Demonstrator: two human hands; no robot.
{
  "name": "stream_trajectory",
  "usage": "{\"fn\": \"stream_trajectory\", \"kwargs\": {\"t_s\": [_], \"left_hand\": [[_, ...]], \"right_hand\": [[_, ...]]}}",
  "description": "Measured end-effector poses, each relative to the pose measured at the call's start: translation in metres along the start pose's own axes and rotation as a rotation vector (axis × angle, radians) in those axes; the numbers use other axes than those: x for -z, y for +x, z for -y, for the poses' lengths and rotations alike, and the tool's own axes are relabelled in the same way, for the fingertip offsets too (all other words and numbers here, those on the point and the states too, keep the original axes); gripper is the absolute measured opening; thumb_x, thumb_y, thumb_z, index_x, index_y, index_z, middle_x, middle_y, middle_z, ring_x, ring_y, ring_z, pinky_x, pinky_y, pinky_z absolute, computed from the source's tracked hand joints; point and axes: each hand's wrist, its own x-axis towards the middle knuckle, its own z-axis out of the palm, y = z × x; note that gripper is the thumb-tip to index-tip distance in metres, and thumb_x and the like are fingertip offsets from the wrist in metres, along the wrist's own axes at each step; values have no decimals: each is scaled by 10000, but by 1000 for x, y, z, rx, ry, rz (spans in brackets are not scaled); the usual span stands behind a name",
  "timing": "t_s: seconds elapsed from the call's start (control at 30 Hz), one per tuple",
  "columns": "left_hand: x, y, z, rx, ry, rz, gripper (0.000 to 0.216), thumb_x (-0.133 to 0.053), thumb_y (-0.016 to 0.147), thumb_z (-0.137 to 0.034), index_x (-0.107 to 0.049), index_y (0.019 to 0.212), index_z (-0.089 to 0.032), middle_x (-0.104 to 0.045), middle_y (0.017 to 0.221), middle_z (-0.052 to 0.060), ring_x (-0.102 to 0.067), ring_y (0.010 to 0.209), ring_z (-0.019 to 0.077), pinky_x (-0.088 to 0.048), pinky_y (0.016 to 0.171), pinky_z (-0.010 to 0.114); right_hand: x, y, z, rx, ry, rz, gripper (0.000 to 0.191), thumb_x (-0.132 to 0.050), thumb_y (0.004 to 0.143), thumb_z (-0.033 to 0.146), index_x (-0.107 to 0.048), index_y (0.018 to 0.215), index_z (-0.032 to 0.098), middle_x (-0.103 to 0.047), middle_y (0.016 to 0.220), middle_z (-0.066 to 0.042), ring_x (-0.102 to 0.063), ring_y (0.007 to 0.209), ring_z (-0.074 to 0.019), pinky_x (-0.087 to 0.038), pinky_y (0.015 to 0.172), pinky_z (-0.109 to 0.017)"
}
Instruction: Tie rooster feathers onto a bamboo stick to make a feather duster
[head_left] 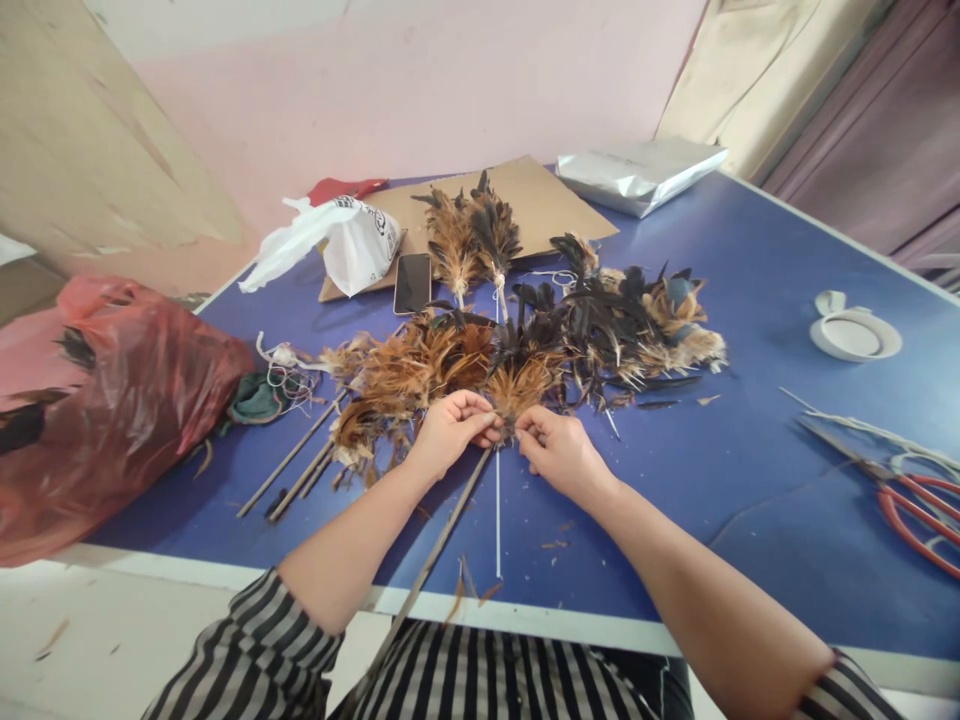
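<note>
A feather duster with brown and black feathers (525,385) lies in front of me, its thin wooden stick (442,535) slanting down toward my body. My left hand (456,432) is closed in a pinch at the base of the feathers, where they meet the stick. Just to its right, my right hand (562,452) is also pinched, fingertips by the same base; what it holds is too small to tell. Loose brown feathers (420,365) are heaped on the left, and black feathers (611,320) on the right.
Behind the heap, two feather bunches (472,235) rest on cardboard (555,205), near a phone (412,284) and white bag (360,245). Red plastic bag (142,380) and sticks (296,460) are left. Scissors (919,505), a white ring-shaped roll (855,335) and silver package (641,175) are right.
</note>
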Motion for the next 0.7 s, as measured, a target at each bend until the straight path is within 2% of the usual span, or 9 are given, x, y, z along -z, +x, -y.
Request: {"fn": "stream_trajectory", "kwargs": {"t_s": [0.23, 0.4, 0.7], "left_hand": [[2, -1, -2, -20, -32, -5, 301, -680, 676, -312, -482, 832, -148, -662, 716, 19, -594, 512, 84, -456, 469, 178], [2, -1, -1, -17, -54, -27, 275, -670, 689, -277, -487, 848, -148, -663, 712, 16, -613, 556, 93, -474, 508, 182], [3, -2, 7, -38, 113, 39, 237, -699, 660, -302, -609, 785, -121, -650, 630, 16, -622, 577, 114, -507, 565, 220]], "right_hand": [[0, 0, 0, 7, -11, 9, 78, -463, 785, 207, -506, 720, 200, -575, 573, 25, -528, 439, -88, -403, 492, -186], [0, 0, 0, 18, -6, 12, 76, -463, 782, 195, -507, 721, 199, -565, 548, 32, -531, 434, -90, -401, 494, -186], [-4, 0, -2, 5, 56, -45, 74, -474, 798, 218, -546, 792, 206, -589, 641, 20, -564, 479, -101, -424, 508, -201]]}}
